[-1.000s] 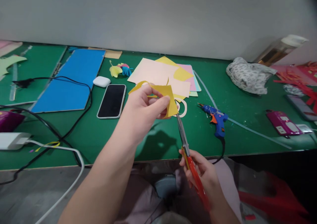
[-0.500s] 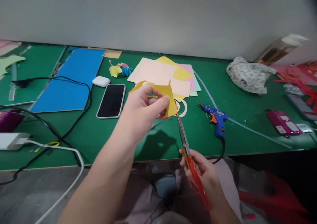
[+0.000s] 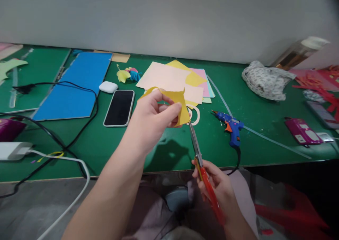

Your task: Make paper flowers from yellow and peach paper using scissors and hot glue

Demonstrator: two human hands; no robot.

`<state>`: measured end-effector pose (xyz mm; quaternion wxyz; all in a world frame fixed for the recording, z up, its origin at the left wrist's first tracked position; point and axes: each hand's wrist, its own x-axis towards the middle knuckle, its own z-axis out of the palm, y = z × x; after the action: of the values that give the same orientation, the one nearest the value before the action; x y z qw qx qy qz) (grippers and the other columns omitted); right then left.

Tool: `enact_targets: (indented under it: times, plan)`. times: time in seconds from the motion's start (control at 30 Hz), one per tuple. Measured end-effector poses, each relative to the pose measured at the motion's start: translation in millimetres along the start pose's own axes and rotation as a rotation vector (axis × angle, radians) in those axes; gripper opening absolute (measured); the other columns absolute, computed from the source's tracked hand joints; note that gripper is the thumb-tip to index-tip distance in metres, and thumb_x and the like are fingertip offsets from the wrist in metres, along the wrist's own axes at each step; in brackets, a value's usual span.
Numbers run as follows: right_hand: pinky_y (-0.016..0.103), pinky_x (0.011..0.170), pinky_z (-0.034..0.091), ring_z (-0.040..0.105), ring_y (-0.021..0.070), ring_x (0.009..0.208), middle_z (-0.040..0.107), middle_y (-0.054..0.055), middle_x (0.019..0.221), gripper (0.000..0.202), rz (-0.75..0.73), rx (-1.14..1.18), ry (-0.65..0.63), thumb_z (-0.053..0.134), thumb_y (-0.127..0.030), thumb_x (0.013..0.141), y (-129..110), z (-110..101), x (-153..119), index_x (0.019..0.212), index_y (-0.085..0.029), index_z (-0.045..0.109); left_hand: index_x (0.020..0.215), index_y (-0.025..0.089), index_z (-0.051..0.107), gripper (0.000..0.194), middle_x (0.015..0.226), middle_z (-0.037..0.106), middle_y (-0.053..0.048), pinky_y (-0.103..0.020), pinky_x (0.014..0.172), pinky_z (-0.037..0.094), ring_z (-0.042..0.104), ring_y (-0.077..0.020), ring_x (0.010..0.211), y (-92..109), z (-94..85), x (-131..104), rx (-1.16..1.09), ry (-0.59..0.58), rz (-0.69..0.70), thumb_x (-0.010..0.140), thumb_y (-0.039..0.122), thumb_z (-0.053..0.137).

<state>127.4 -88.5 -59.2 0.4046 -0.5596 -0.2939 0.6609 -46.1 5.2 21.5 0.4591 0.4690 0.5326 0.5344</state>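
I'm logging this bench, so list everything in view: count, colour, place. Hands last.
cut paper: one, yellow, left hand
scissors: one pair, red-handled, right hand
paper sheets: several, mixed colours, mid-table
ring shape: one, pale, before sheets
small craft pieces: several, yellow, pink, blue, left of sheets
phone: one, black-screened, left
case: one, white, behind phone
board: one, blue, left
cables: several, black and white, left
adapter: one, white, left edge
glue gun: one, blue, right
cloth item: one, patterned white, right
bottle: one, white-capped, back right
strips: several, red, far right
purple devices: two, left and right
table: one, green, underneath
left hand: one, centre
right hand: one, lower centre
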Motion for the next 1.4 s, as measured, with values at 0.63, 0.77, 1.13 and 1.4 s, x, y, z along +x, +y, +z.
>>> enact_targets:
  times: [0.63,0.77,1.13,1.4]
  plan:
    - [0.015,0.029,0.033,0.035,0.0015,0.034,0.059,-0.004,0.061,0.043,0.044,-0.041,0.012,0.082,-0.027,0.046,-5,1,0,0.084,-0.017,0.064,0.071,0.017,0.054,0.008,0.064,0.062,0.0,-0.016,0.044,0.047,0.06,-0.0086,0.051,1,0.2,0,-0.009,0.008,-0.028,0.07,0.02,0.062]
    - [0.015,0.03,0.033,0.036,0.0023,0.036,0.058,-0.003,0.063,0.042,0.019,-0.057,-0.017,0.081,-0.027,0.049,-1,-1,1,0.086,-0.017,0.065,0.075,0.016,0.057,0.009,0.067,0.064,-0.001,-0.016,0.044,0.047,0.06,-0.0087,0.051,0,-0.9,0,0.009,0.011,-0.021,0.071,0.021,0.062]
    - [0.013,0.031,0.032,0.034,0.0008,0.036,0.06,-0.003,0.065,0.038,0.0,-0.008,-0.02,0.079,-0.023,0.054,6,-3,1,0.089,-0.018,0.067,0.074,0.017,0.054,0.009,0.064,0.063,0.001,-0.014,0.044,0.046,0.065,-0.0117,0.058,0,-0.9,1,-0.046,-0.032,-0.023,0.072,0.021,0.061]
    - [0.014,0.029,0.033,0.036,0.0018,0.036,0.06,-0.004,0.061,0.041,0.038,-0.035,0.013,0.08,-0.02,0.046,-4,2,0,0.085,-0.017,0.065,0.071,0.016,0.053,0.008,0.061,0.061,0.002,-0.013,0.043,0.045,0.063,-0.009,0.053,0,-0.8,0,-0.052,-0.017,-0.026,0.071,0.019,0.061]
